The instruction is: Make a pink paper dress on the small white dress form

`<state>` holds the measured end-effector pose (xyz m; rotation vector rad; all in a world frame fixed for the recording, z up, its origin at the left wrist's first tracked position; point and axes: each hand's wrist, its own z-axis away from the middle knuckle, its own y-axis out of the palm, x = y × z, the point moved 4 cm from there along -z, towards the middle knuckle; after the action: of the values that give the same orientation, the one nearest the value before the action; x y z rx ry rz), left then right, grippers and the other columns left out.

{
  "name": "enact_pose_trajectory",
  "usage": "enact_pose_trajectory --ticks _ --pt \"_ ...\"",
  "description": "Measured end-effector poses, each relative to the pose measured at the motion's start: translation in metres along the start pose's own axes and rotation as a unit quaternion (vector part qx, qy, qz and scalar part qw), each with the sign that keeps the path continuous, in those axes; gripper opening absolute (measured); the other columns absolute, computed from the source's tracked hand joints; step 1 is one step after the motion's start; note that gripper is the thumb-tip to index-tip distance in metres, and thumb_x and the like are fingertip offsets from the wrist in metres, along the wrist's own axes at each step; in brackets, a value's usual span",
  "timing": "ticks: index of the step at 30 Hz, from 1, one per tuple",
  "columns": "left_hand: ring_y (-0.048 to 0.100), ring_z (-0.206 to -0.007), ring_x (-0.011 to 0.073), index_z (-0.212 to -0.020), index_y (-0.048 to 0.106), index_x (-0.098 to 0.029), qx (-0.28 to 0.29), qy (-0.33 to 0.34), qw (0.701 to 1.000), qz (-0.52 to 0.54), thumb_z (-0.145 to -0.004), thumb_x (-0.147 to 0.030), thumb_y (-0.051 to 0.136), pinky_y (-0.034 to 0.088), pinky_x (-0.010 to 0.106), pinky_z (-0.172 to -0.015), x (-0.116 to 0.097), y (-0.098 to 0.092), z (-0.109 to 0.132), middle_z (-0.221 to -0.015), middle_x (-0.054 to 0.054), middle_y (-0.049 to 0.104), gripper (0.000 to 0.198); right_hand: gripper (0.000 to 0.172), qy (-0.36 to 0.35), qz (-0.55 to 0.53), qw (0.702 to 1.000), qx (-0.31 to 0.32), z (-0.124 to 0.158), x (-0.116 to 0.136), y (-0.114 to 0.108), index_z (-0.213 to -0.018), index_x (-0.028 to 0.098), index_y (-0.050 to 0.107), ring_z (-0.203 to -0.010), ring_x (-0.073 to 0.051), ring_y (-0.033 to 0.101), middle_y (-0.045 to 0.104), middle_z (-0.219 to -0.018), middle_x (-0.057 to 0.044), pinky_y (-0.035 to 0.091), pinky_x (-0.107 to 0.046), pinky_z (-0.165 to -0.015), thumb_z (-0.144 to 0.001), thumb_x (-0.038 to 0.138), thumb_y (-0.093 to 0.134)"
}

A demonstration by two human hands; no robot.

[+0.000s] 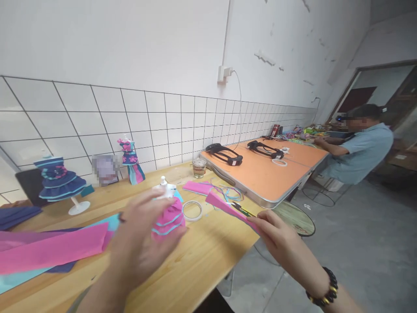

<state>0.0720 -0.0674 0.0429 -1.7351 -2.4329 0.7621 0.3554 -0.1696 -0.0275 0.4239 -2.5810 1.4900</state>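
My left hand (140, 243) is wrapped round the back of a small white mannequin (164, 187) that wears a layered pink paper dress with blue trim (169, 217). It stands on the wooden table (202, 265). My right hand (276, 234) pinches the end of a pink paper strip (224, 204) that stretches left toward the dress. A bead bracelet is on my right wrist.
Sheets of pink, blue and purple crepe paper (52, 250) lie at the left. Two finished paper dresses (60, 182) (132, 163) stand by the tiled wall. A tape roll (193, 210) and a glass jar (199, 167) are nearby. Another person (358, 143) sits at an orange table (260, 174).
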Motion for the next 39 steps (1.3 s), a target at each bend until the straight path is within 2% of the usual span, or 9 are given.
enact_pose_trajectory --ticks 3,7,10,14,19,24,31,36,39 --pt "0.050 -0.117 0.0264 -0.124 0.045 -0.026 0.125 0.098 0.987 -0.011 -0.078 -0.022 0.067 0.042 0.045 -0.099 -0.027 0.027 0.019 -0.112 0.007 0.063 0.052 0.037 -0.062 0.038 0.997 -0.024 0.014 0.013 -0.010 -0.120 0.022 0.056 -0.077 -0.018 0.061 0.058 -0.094 -0.011 0.049 -0.029 -0.063 -0.090 0.009 0.037" --pt "0.048 -0.119 0.0293 -0.127 0.043 -0.018 0.211 0.055 0.975 -0.050 -0.077 -0.031 0.067 0.047 0.046 -0.094 -0.038 0.051 0.050 -0.123 0.014 0.058 0.057 0.038 -0.112 0.013 0.993 -0.039 0.022 0.031 -0.021 -0.119 0.023 0.055 -0.076 -0.017 0.061 0.059 -0.091 -0.010 0.049 -0.027 -0.061 -0.089 0.006 0.039" --pt "0.051 -0.116 0.0287 -0.120 0.047 -0.017 0.207 0.042 0.976 -0.059 -0.079 -0.025 0.064 0.048 0.047 -0.092 -0.049 0.058 0.073 -0.118 0.014 0.060 0.045 0.035 -0.126 -0.027 0.991 -0.032 0.023 0.042 -0.024 -0.116 0.022 0.054 -0.074 -0.016 0.060 0.059 -0.089 -0.009 0.049 -0.026 -0.061 -0.089 0.006 0.040" --pt "0.051 -0.116 0.0286 -0.108 0.050 -0.017 0.158 0.021 0.985 -0.060 -0.080 -0.018 0.061 0.045 0.050 -0.095 -0.067 0.060 0.095 -0.115 0.014 0.062 0.031 0.031 -0.134 -0.054 0.989 -0.006 0.024 0.047 -0.017 -0.114 0.021 0.054 -0.075 -0.016 0.059 0.058 -0.088 -0.008 0.049 -0.027 -0.063 -0.090 0.007 0.040" --pt "0.053 -0.115 0.0301 -0.102 0.053 -0.018 0.099 0.010 0.990 -0.095 -0.078 -0.016 0.062 0.045 0.050 -0.092 -0.075 0.063 0.102 -0.110 0.013 0.065 0.025 0.029 -0.117 -0.096 0.988 0.020 0.019 0.047 -0.006 -0.113 0.020 0.056 -0.076 -0.015 0.059 0.057 -0.090 -0.009 0.049 -0.026 -0.064 -0.092 0.010 0.039" --pt "0.064 -0.095 0.0230 -0.090 0.056 -0.021 0.083 -0.005 0.994 -0.067 -0.081 -0.002 0.052 0.045 0.043 -0.087 -0.056 0.059 0.091 -0.085 0.004 0.070 0.022 0.027 -0.100 -0.136 0.985 0.037 0.004 0.050 -0.004 -0.111 0.019 0.058 -0.073 -0.014 0.058 0.058 -0.088 -0.007 0.047 -0.025 -0.063 -0.093 0.014 0.039" --pt "0.065 -0.069 0.0163 -0.081 0.060 -0.022 0.149 -0.092 0.984 0.028 -0.084 -0.013 0.052 0.052 0.029 -0.066 -0.014 0.048 0.090 -0.071 0.002 0.068 0.012 0.023 -0.054 -0.192 0.972 0.127 -0.013 0.041 0.014 -0.101 0.022 0.064 -0.073 -0.014 0.060 0.062 -0.085 -0.006 0.048 -0.024 -0.063 -0.094 0.022 0.042" --pt "0.070 -0.063 0.0155 -0.087 0.064 -0.026 0.142 -0.133 0.980 0.052 -0.078 -0.021 0.062 0.056 0.020 -0.060 0.011 0.035 0.107 -0.072 -0.001 0.074 0.010 0.021 0.034 -0.295 0.929 0.221 -0.025 0.035 0.036 -0.084 0.021 0.070 -0.073 -0.014 0.063 0.066 -0.079 -0.004 0.050 -0.022 -0.065 -0.090 0.029 0.052" --pt "0.072 -0.063 0.0158 -0.096 0.065 -0.029 0.170 -0.219 0.956 0.098 -0.078 -0.027 0.063 0.057 0.019 -0.063 0.028 0.035 0.121 -0.075 -0.002 0.076 0.018 0.024 0.086 -0.343 0.900 0.257 -0.031 0.021 0.056 -0.079 0.018 0.071 -0.069 -0.014 0.062 0.066 -0.078 -0.005 0.049 -0.022 -0.061 -0.086 0.035 0.055"
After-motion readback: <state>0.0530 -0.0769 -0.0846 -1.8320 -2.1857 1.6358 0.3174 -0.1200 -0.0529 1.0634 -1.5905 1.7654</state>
